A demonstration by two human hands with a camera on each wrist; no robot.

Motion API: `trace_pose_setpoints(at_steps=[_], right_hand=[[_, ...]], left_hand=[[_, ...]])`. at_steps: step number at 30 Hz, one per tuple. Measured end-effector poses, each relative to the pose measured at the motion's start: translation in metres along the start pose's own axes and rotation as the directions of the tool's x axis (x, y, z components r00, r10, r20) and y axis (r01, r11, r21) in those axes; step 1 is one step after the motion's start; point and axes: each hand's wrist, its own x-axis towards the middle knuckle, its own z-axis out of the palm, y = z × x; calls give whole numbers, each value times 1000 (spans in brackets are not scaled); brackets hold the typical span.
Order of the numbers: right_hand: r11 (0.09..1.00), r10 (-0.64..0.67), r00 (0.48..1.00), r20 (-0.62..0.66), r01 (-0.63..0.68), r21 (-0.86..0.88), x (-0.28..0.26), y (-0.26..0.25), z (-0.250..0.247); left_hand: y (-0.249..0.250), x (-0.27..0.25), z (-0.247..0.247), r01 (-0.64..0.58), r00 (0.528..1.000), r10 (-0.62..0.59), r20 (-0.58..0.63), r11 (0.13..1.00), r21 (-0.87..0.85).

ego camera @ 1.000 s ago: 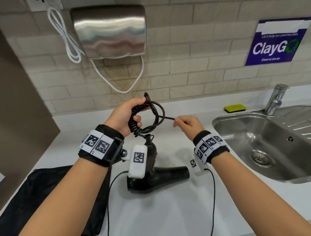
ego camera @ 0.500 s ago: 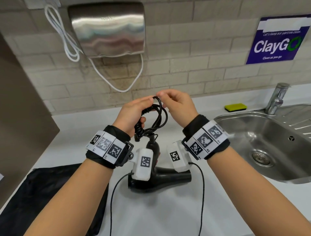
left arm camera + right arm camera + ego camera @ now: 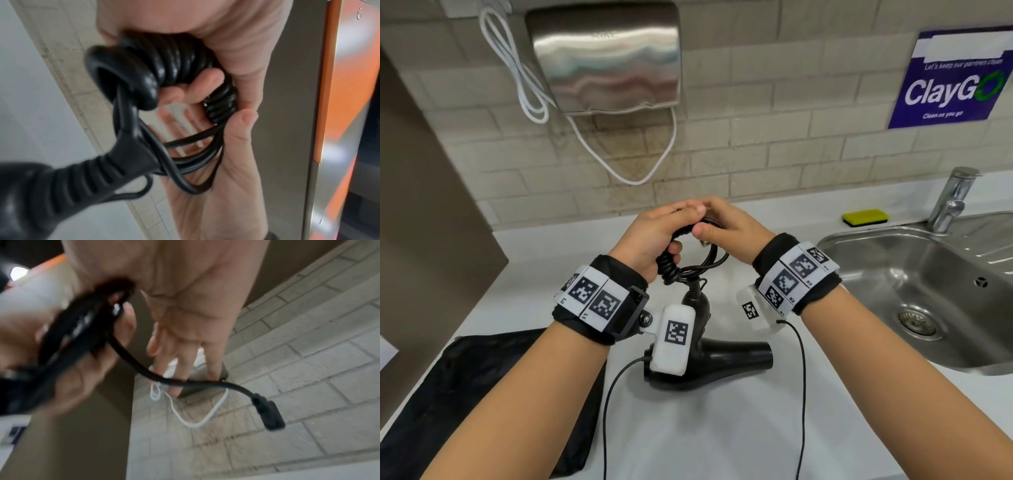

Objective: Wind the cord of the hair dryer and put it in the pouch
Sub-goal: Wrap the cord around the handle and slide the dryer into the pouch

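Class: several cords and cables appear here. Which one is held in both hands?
The black hair dryer cord, coiled in the left hand and touched by the right hand. The white cable hangs on the wall, untouched.

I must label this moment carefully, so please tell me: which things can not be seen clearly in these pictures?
- Head view: where the right hand touches the cord is covered by both hands.
- Head view: the hair dryer body is partly behind the left wrist camera.
- Head view: the pouch is cut by the left edge and the left arm; its opening is hidden.
- Right wrist view: the cord bundle is blurred; only the plug is clear.
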Motion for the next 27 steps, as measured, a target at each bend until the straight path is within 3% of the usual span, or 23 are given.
trace_pose_setpoints(at_steps=[3, 5, 10, 13, 15, 19, 23, 27], right_hand=[[979, 153, 981, 116, -135, -150, -6, 5, -4], [964, 210, 973, 94, -190, -186, -9, 12, -8], [973, 192, 981, -6, -191, -125, -9, 14, -24], [873, 143, 984, -104, -175, -456, -7, 12, -41], [814, 100, 973, -207, -200, -546, -7, 10, -46], [898, 0, 923, -385, -170, -405, -10, -6, -43], [945, -121, 895, -429, -29, -327, -13, -29, -34], [980, -148, 875, -460, 69, -184, -11, -36, -26]], left_hand=[[0, 1, 1, -36, 998, 36, -47, 999, 16], [1, 2, 0, -49, 997, 49, -57, 999, 12], [1, 4, -5, -30, 998, 29, -63, 999, -14], [0, 4, -4, -42, 997, 44, -69, 999, 32], [0, 4, -2, -69, 996, 74, -50, 993, 96], [2, 3, 0, -145, 989, 140, 40, 966, 215], [5, 2, 3, -205, 977, 177, 120, 933, 295], [4, -2, 9, -278, 961, 264, 87, 923, 266]])
